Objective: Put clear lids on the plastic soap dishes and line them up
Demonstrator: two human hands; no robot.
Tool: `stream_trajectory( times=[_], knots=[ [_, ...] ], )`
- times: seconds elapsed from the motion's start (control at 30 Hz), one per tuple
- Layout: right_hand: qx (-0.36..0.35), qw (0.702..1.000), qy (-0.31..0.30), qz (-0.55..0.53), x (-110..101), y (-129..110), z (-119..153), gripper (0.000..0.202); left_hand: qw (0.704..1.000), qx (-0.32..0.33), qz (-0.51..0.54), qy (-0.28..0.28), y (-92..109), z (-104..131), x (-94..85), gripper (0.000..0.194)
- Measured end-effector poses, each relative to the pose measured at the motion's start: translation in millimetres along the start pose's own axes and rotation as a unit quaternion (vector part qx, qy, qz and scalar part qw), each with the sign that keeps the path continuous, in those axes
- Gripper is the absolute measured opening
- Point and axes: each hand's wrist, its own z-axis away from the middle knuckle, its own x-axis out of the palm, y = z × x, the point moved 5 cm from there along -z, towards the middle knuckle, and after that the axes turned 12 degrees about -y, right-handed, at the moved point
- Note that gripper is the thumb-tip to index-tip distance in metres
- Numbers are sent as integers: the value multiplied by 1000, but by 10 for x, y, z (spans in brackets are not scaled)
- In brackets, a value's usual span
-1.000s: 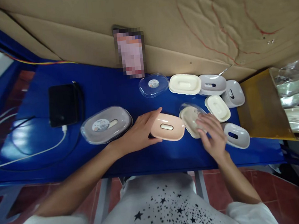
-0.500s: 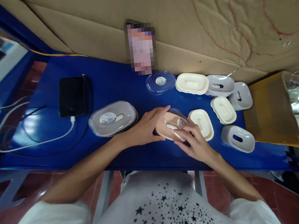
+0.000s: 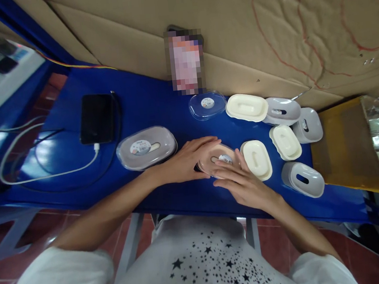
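A peach-coloured oval plastic box with a slot in its top sits on the blue table between my hands. A clear lid with a round white label lies over its top. My left hand clasps the box's left end, fingers along the far side and thumb at the near side. From the right, my right hand grips the box and lid, its fingers over the top and right end. That hand covers part of the label and the near right rim. Just left of my left hand stands a grey oval box with a clear lid.
Cream lids and grey boxes stand to the right, before a cardboard carton. A loose clear lid lies at the back. A phone leans on the cardboard wall. At left is a black device with cables.
The clear lid, tilted before, now lies flatter on the peach box. My right hand's fingers have spread over its top. The whole view has shifted slightly.
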Motion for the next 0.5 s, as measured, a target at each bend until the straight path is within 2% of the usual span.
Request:
stream_trajectory(
  times=[0.2,0.3,0.4,0.5],
  knots=[
    [-35,999,-1,2,40,6,-24,50,1000,-9,4,-1,11,-7,-58,86],
    [19,999,35,33,73,92,-39,47,1000,-18,1,7,6,-12,-61,89],
    [85,993,66,57,93,192,-51,56,1000,-29,-5,2,10,-14,-40,95],
    [88,993,67,52,91,229,-66,60,999,-40,-10,1,27,-8,-31,96]
  ],
)
